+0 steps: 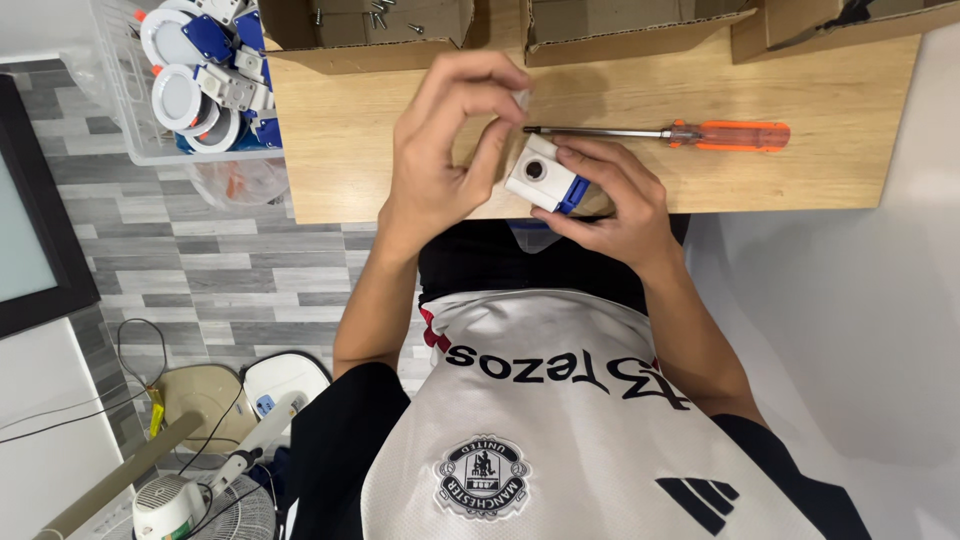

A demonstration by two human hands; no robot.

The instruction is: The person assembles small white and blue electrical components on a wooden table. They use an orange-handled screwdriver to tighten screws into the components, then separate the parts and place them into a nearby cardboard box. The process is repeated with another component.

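Head view. Both hands work at the near edge of the wooden worktop (400, 150). The right hand (610, 205) cradles a small white box with a blue underside (540, 178), fingers curled around it from the right; a round dark opening shows on the box's top face. The left hand (445, 150) is raised just left of the box, thumb and forefinger pinched narrow on something tiny and pale at the fingertips; what it is cannot be told. The box is held just above the worktop's near edge, not resting on it.

Progress, judged: one box in hand, being fitted or checked; the screwdriver (680, 133) lies apart, untouched, orange handle to the right, tip pointing at the hands. The clear bin (130, 110) at far left holds a heap of similar white and blue parts with round white discs; whether finished or waiting cannot be told.

Counts: one screwdriver; one box in hand; four cardboard boxes (620, 35) along the far edge, as far as the cropped frame shows; a few loose screws (380, 14) in the leftmost; three round discs clearly visible in the bin, more partly hidden.
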